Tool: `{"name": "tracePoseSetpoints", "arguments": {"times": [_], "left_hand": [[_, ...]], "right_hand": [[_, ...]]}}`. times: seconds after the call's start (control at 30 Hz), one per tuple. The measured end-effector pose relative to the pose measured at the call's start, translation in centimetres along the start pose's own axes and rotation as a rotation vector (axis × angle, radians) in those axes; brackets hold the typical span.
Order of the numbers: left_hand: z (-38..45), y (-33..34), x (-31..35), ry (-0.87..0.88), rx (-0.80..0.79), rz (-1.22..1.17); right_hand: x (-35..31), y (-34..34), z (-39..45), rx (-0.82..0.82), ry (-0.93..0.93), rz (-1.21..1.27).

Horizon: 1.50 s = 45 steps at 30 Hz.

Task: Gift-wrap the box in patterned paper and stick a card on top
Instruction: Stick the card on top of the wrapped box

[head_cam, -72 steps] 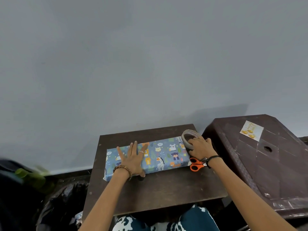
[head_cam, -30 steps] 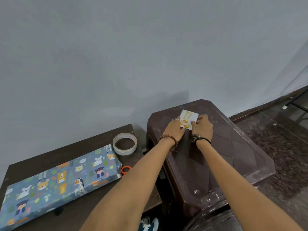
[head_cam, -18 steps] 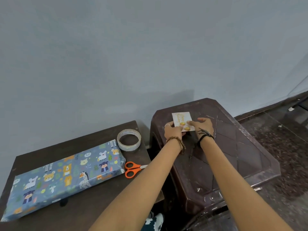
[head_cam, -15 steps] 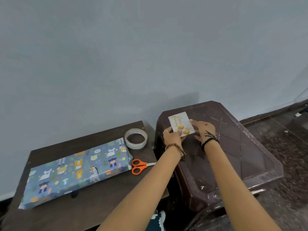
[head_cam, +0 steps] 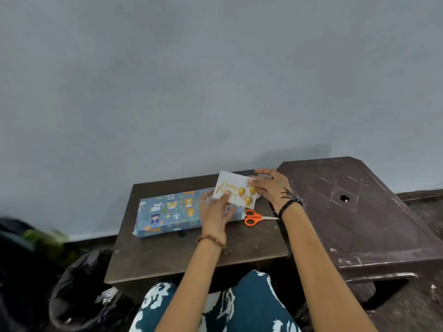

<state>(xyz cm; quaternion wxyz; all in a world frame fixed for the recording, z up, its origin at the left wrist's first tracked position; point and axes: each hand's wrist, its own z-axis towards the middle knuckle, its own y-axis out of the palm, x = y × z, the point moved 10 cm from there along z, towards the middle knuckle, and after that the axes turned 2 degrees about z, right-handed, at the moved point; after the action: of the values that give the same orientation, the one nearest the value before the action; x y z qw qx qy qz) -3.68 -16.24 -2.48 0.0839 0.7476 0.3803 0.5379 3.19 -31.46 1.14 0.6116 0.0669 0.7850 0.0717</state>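
The fingers (head_cam: 254, 181) of the right hand (head_cam: 273, 188) pinch the right edge of the small white greeting card with gold lettering and gold balloons (head_cam: 236, 189), thumb on the printed face. The fingers (head_cam: 225, 194) of the left hand (head_cam: 214, 212) pinch its lower left edge, thumb on top. Held this way, the card hangs tilted above the right end of the long flat box wrapped in blue animal-print paper (head_cam: 169, 210); whether it touches the wrapping cannot be told.

The card looks light and thin, stiff enough to stay flat between two edge grips yet easy to crease, so the edges and corners are the sensible places to hold it, keeping the fingers off the gold print. Its face may be smooth and could slide on the glossy paper before anything fixes it.

The box lies flat on the small dark brown wooden surface (head_cam: 191, 255) and appears fully wrapped, firm enough to press the card against. Orange-handled scissors (head_cam: 254, 218) lie just beside its right end. A dark brown plastic table (head_cam: 359, 212) stands to the right.
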Motion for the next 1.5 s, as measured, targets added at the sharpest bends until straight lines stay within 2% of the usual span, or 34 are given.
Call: {"name": "tracePoseSetpoints", "arguments": {"times": [0.07,0.13,0.2,0.23,0.33,0.43,0.53,0.7,0.8,0.9,1.0,1.1,1.2,1.3,1.4,1.5], "left_hand": [[-0.1,-3.1,3.4,0.104,0.032,0.166],[-0.3,-4.7,5.3,0.121,0.012,0.341],[0.0,-5.5,6.5,0.131,-0.014,0.433],[0.3,-6.0,7.1,0.142,-0.007,0.443],[1.4,-7.9,8.4,0.145,0.057,0.348],[2.4,-9.4,8.4,0.106,0.08,0.239],[3.2,-9.7,6.9,0.019,0.067,0.143],[3.9,-8.9,4.3,-0.117,0.01,-0.027],[4.5,-8.8,3.7,-0.17,-0.014,0.009],[5.3,-8.8,4.5,-0.148,-0.033,0.179],[5.8,-9.0,7.9,-0.04,-0.033,0.214],[5.6,-8.5,10.9,0.072,-0.107,0.272],[5.4,-7.4,12.0,0.186,-0.234,0.546],[6.2,-7.5,11.0,0.162,-0.315,0.797],[8.1,-8.7,9.3,0.12,-0.298,1.113],[9.5,-9.0,8.6,0.217,-0.285,1.5]], "right_hand": [[0.2,1.7,-0.2,-0.064,-0.002,-0.071],[0.6,3.4,-0.3,-0.088,0.011,-0.152],[1.2,5.0,0.0,-0.086,0.012,-0.219],[1.7,5.9,0.1,-0.087,0.026,-0.16],[3.5,8.9,-0.6,-0.155,0.095,0.23],[6.7,12.2,-2.3,-0.339,0.144,0.462],[9.9,15.5,-3.3,-0.482,0.143,0.518],[10.9,17.6,-2.1,-0.495,0.082,0.572],[10.5,16.8,-1.1,-0.445,0.021,0.458],[9.5,15.2,0.4,-0.39,-0.06,0.236],[6.6,13.8,1.2,-0.371,-0.218,-0.273],[4.2,13.9,1.6,-0.468,-0.344,-0.752],[3.6,14.7,2.0,-0.573,-0.428,-1.073],[4.8,15.1,2.8,-0.65,-0.392,-1.227],[6.4,15.3,3.4,-0.686,-0.356,-1.348],[6.9,15.3,3.9,-0.628,-0.359,-1.343]]}}
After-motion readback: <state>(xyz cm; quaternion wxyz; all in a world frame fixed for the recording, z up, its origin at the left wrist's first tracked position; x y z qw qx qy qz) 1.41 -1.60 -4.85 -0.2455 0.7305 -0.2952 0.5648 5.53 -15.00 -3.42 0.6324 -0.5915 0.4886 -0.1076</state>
